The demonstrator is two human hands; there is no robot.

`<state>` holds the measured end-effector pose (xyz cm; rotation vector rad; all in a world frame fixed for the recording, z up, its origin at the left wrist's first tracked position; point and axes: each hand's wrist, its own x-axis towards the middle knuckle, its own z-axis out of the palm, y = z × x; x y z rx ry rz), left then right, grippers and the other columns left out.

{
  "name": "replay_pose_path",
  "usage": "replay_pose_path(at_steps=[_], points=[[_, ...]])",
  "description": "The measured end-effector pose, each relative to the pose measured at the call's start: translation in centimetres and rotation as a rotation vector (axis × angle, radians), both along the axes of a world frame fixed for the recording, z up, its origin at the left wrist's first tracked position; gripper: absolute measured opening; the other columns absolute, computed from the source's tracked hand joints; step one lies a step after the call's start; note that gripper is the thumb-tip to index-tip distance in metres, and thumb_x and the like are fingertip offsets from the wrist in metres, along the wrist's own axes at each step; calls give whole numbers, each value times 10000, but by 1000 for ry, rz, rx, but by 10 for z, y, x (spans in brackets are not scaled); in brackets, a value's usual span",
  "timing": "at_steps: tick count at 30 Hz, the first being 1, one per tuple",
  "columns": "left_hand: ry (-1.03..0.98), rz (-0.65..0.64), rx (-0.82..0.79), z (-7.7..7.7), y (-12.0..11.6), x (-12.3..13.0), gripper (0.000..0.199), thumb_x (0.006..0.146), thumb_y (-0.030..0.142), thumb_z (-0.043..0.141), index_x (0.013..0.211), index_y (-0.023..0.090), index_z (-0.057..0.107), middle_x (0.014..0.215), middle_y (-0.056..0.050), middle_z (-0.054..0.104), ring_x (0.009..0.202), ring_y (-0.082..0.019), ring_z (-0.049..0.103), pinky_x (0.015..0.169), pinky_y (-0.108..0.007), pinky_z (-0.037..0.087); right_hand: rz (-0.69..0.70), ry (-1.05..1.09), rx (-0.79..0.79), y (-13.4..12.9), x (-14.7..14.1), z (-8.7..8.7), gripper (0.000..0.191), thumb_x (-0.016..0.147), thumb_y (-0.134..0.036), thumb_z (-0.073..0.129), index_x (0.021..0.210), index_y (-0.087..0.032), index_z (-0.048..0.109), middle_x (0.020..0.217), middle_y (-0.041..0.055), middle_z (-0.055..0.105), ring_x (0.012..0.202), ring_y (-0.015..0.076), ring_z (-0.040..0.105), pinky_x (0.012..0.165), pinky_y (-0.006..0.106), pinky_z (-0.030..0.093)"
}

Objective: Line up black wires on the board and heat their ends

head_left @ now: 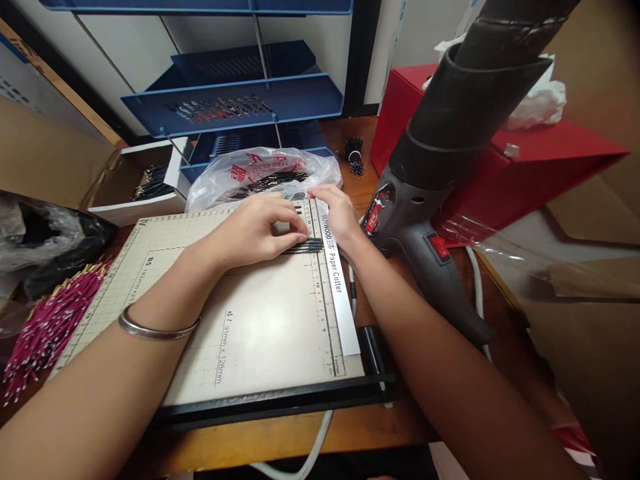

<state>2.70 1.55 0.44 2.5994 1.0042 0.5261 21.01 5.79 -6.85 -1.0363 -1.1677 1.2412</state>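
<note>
A cream paper cutter board (250, 333) with printed rulers lies on the wooden table. Several thin black strands (313, 245) lie across its ruler, their ends near the white strip marked Paper Cutter (340, 300). My left hand (255, 230), with a metal bangle on the wrist, rests over the strands, thumb and forefinger pinched on them. At the top right edge of the board is my right hand (337, 213), fingers bent over the white strip's far end; what lies under them is hidden.
A black heat gun (430, 193) stands close right of my right hand, a red box (545, 167) behind it. A plastic bag (270, 173), white box (175, 173) and blue rack (240, 103) stand behind. Magenta strands (60, 313) lie left.
</note>
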Motion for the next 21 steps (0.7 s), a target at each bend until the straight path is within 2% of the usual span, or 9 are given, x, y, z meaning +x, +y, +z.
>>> replay_pose_path(at_steps=[6,13,21], points=[[98,65,51,1,3,-7,244,966,371,639,886,250,835,861,-40,810,804,-206,699,850,-360,497,-7,12,-31,-3,1,1,156,729,-329,703,843,-228,673,1037,28,719,1096,228,628,1086,411,494],[161,138,108,1,8,-17,284,972,399,618,896,233,835,850,-49,796,815,-208,674,827,-343,451,38,113,-78,-5,-1,2,398,584,-371,727,946,-216,669,1066,51,692,1104,253,643,1182,469,459],[227,169,134,1,11,-22,304,997,415,595,940,240,837,875,-56,784,827,-221,658,813,-353,407,136,74,-64,-9,1,1,620,525,-251,720,1137,-259,622,1272,65,630,1253,297,606,1218,526,471]])
